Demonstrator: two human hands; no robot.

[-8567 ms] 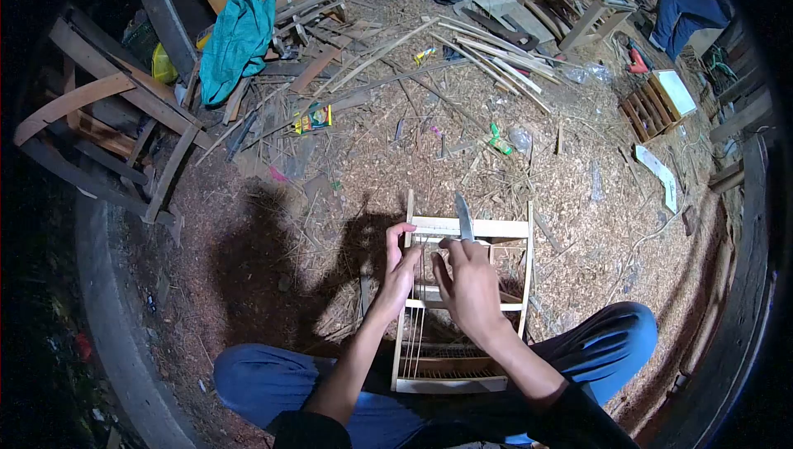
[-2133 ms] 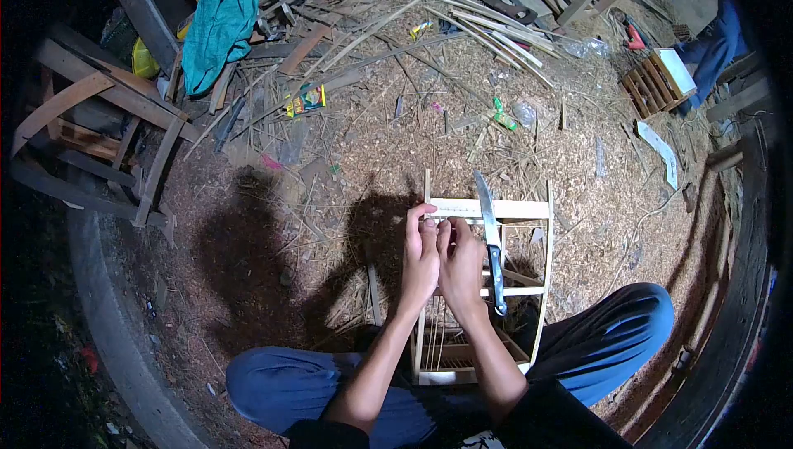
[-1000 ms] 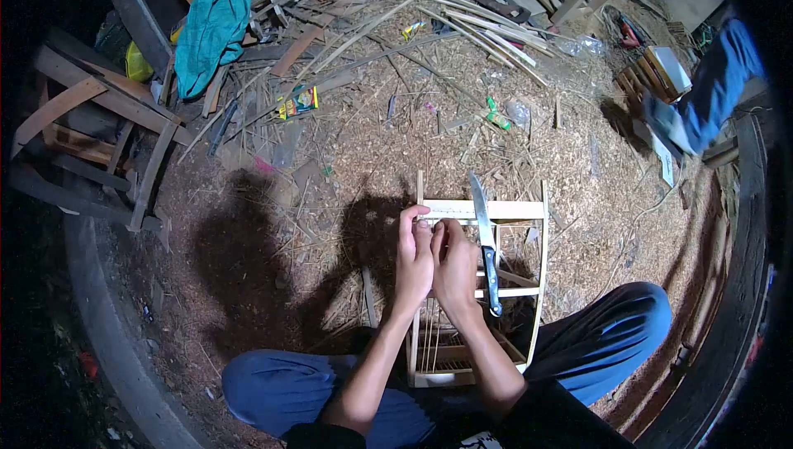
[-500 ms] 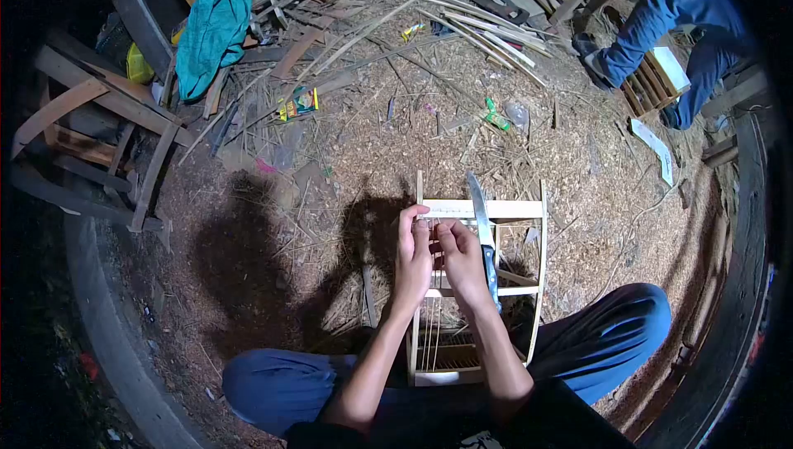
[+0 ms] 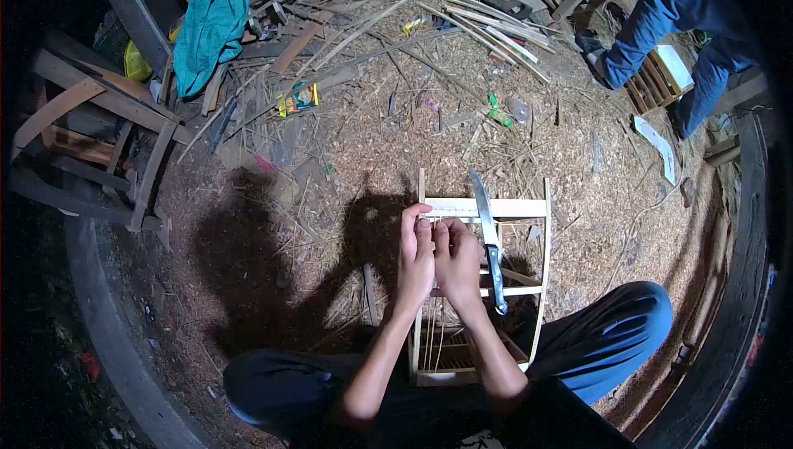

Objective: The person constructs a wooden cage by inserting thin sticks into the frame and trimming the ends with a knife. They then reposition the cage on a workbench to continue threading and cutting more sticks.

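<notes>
- The left hand (image 5: 416, 271) curls at the upper left corner of the wooden frame (image 5: 529, 208); whether it clamps there, I cannot tell.
- The right hand (image 5: 459, 266), just beside it, has bent fingers; any pinch is hidden.
- Thin sticks (image 5: 434, 346) run below the grip, inside the frame.
- The knife (image 5: 495, 266) lies across the frame, right of the grip.

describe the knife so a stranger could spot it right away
Low in the middle, find the pale wooden frame. Just right of the right hand, the knife lies lengthwise over the frame's crossbars, tip pointing away. Its shiny blade and black handle stand out against the bare wood.
</notes>
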